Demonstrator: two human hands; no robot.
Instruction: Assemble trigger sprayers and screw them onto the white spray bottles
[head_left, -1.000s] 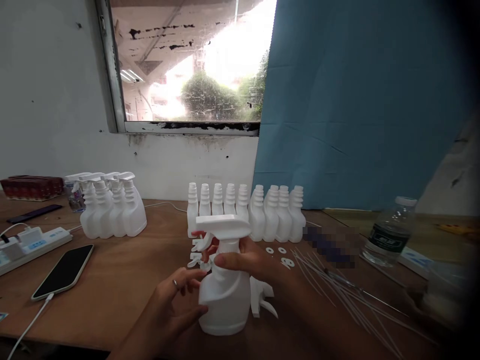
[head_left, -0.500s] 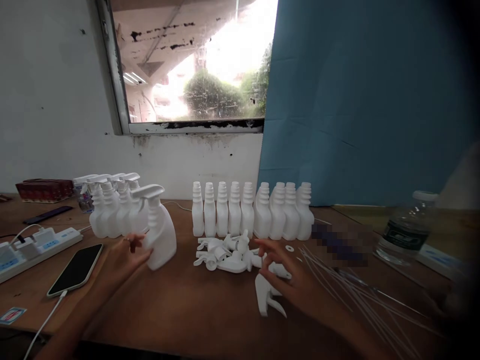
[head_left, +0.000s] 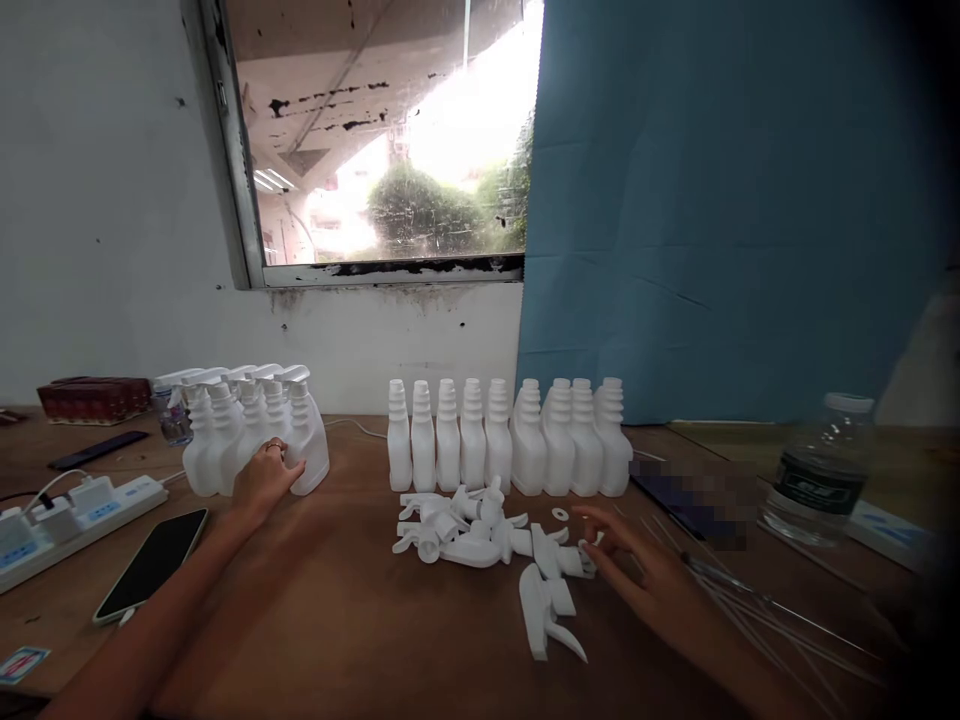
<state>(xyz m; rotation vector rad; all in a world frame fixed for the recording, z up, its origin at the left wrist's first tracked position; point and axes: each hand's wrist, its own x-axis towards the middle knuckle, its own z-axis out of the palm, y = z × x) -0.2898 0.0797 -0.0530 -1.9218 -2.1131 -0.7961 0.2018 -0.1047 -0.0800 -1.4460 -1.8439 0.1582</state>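
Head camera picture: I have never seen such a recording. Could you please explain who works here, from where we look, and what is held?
No machine here: a person works with two bare hands, seen from a camera worn on the head, looking forward and down. On the table, bottles with heads stand at the left, bottles without heads stand farther right, and loose heads lie in front of those. A phone lies at the left. The left hand is at the rightmost headed bottle; the right hand is by the loose heads. Whether either grips anything, I cannot tell.
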